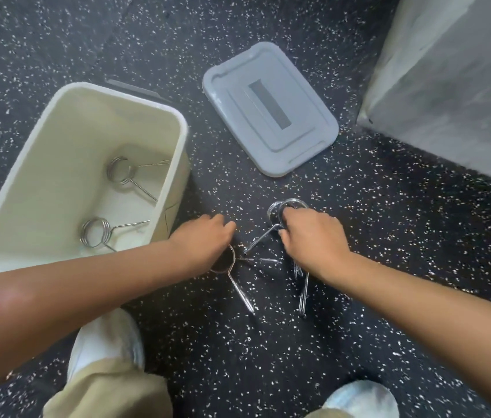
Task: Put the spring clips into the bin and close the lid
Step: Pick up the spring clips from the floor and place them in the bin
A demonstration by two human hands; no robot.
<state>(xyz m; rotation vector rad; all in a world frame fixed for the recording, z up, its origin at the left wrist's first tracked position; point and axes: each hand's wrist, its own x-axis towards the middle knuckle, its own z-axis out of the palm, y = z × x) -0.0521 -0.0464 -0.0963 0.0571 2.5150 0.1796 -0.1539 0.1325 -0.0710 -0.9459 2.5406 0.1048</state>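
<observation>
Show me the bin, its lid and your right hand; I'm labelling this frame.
bin (174, 122): head view, far right corner of its rim.
lid (307, 128): head view, flat top beside its centre recess.
right hand (310, 236): head view, back of the hand.

A single head-worn wide-angle camera looks steeply down at the speckled floor (268, 342) from close above (edges bowed), both forearms reaching in from the bottom of the frame.
</observation>
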